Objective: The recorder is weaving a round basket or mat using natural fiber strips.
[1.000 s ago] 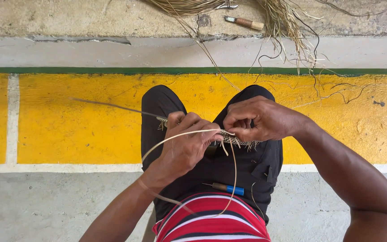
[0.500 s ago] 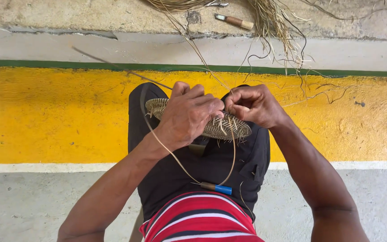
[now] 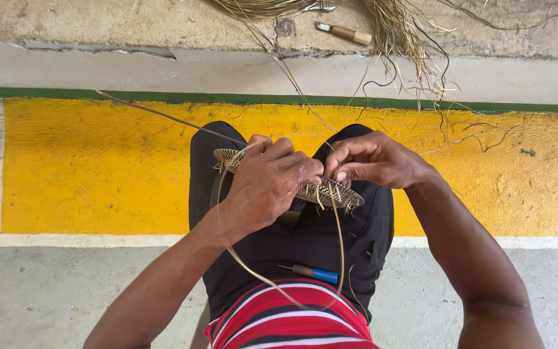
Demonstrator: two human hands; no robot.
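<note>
Gripping the woven disc [image 3: 292,181] with your left hand [image 3: 269,187], fingers curled over it, your right hand [image 3: 372,161] pinching a strand [image 3: 340,245] at its rim, disc tilted, long axis running left to right.

Bright, even daylight; sharp, soft shadows

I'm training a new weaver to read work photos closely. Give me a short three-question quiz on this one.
1. True or false: the left hand lies on top of the flat woven disc.
2. Where is the blue-handled tool? A) in the right hand B) on the lap, near the striped shirt C) on the yellow floor band
3. Fill in: the loose bundle of dry fibres lies on the concrete ____ above the green line.

Key: 1 true; 2 B; 3 ledge.
</note>
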